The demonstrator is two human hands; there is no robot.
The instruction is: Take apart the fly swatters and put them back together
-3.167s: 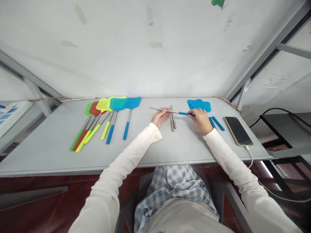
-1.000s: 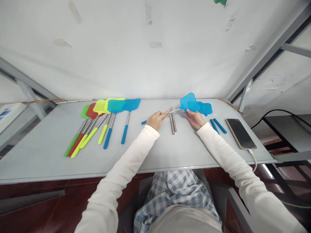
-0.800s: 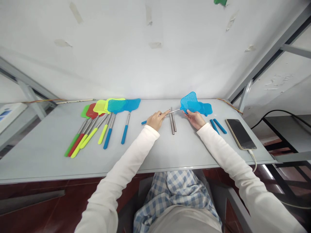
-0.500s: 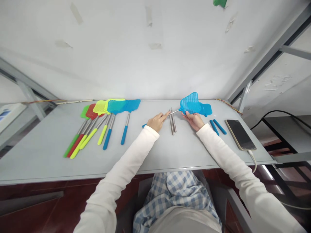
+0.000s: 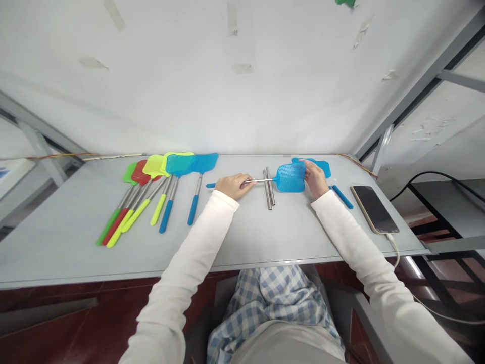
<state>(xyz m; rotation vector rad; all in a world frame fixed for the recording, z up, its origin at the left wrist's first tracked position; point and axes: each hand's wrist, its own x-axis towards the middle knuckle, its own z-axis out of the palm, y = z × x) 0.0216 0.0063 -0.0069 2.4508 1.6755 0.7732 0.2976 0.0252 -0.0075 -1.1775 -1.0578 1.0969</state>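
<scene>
A blue fly swatter (image 5: 291,178) lies sideways between my hands, its blue handle end sticking out to the left. My left hand (image 5: 234,186) is closed around its metal shaft. At the other end my right hand (image 5: 315,178) pinches the right edge of the mesh head. Two bare metal tubes (image 5: 269,192) lie on the table under the swatter's shaft. Behind my right hand is another blue swatter head (image 5: 323,168), partly covered. Blue handle grips (image 5: 343,197) rest by my right wrist, one mostly hidden by the sleeve.
On the left of the grey table (image 5: 227,253) lie several swatters, among them a green one (image 5: 130,173), a yellow one (image 5: 153,166) and a blue one (image 5: 193,208). A phone (image 5: 374,209) with a white cable lies at the right. The wall (image 5: 242,111) stands behind.
The swatter in my hands has turned level, and its shaft and handle have shifted left. My right hand has moved from near the neck to the far edge of the head.
</scene>
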